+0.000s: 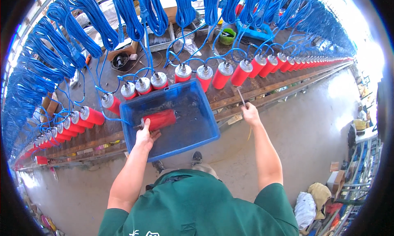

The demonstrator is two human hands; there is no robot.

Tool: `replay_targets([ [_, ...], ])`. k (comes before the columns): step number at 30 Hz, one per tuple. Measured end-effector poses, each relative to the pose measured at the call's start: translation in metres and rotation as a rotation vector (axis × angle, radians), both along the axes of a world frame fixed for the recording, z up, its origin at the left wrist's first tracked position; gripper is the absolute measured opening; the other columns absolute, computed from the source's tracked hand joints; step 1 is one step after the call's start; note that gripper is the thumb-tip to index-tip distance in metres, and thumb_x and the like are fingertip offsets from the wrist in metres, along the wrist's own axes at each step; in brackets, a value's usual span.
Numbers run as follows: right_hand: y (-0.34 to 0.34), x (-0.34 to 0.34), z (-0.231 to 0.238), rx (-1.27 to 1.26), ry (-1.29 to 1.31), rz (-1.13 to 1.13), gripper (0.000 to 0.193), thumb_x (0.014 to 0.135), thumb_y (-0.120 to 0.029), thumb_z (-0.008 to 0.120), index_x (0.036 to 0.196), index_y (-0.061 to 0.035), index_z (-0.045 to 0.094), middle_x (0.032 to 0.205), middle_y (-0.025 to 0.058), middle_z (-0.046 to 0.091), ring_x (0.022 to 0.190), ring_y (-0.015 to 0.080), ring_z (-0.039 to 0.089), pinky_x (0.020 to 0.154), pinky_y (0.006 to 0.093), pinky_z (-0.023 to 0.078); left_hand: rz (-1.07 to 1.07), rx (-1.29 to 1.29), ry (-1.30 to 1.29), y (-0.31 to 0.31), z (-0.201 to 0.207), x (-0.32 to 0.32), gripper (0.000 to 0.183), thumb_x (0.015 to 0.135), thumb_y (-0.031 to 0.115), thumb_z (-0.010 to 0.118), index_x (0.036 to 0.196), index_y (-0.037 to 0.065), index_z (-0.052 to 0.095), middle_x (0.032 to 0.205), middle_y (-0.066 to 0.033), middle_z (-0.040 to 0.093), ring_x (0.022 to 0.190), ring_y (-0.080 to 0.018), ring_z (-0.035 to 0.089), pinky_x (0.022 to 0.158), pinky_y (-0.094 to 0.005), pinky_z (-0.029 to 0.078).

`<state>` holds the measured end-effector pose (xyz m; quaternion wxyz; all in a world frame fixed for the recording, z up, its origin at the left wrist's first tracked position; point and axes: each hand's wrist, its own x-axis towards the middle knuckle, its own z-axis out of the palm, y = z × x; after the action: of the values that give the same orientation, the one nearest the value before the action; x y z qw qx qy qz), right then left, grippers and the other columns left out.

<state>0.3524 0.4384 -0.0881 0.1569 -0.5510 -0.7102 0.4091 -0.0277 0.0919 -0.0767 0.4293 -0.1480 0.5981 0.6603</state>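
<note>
A red cylinder [160, 119] with a metal end cap lies on its side in a blue plastic bin [211, 134]. My left hand [147, 136] grips it near the capped end, thumb on top and fingers along its near side. Out to the right, my right hand [250, 113] is closed around a thin rod-like tool [241, 95], whose metal tip points up toward the row of cylinders. I cannot make out the tool's exact kind. A blue cord runs over the bin's left rim toward the cylinder's cap.
More red cylinders [241, 73] with blue cords line the dark bench [213, 97] on both sides. Coiled blue cables [154, 14] hang along the back. A green bowl [227, 36] and a black tub [121, 62] stand behind the row. Sacks [305, 209] lie at lower right.
</note>
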Motion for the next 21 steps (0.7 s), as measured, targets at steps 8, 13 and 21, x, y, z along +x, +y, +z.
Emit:
replay_targets([
  [8,0.017,-0.048,-0.041,0.336,-0.188,0.168,0.055,0.087,-0.008,0.062,0.141,0.0011,0.059,0.13,0.0327,0.064,0.124,0.0504,0.061,0.108,0.0526,0.05,-0.097,-0.157,0.019,-0.025,0.002,0.007,0.046,0.107,0.017,0.06,0.148,0.001,0.047,0.143,-0.0187,0.055,0.118,-0.0386,0.066,0.091,-0.0589,0.061],
  [13,-0.001,-0.056,-0.041,0.407,-0.424,0.208,0.062,0.084,0.002,0.062,0.145,-0.0048,0.054,0.142,0.0232,0.058,0.127,0.0482,0.058,0.112,0.0523,0.049,-0.202,-0.111,0.049,-0.041,0.036,0.013,0.055,0.108,0.012,0.054,0.158,0.0,0.036,0.154,-0.0196,0.047,0.137,-0.0435,0.056,0.101,-0.0624,0.058],
  [21,-0.054,-0.051,-0.011,0.398,-0.099,-0.018,0.039,0.096,-0.008,0.065,0.135,-0.004,0.067,0.129,0.0202,0.067,0.117,0.0372,0.066,0.104,0.0453,0.053,-0.616,-0.084,0.486,-0.081,0.05,0.008,0.058,0.107,0.018,0.062,0.157,-0.005,0.044,0.157,-0.021,0.054,0.138,-0.0318,0.06,0.106,-0.0437,0.056],
])
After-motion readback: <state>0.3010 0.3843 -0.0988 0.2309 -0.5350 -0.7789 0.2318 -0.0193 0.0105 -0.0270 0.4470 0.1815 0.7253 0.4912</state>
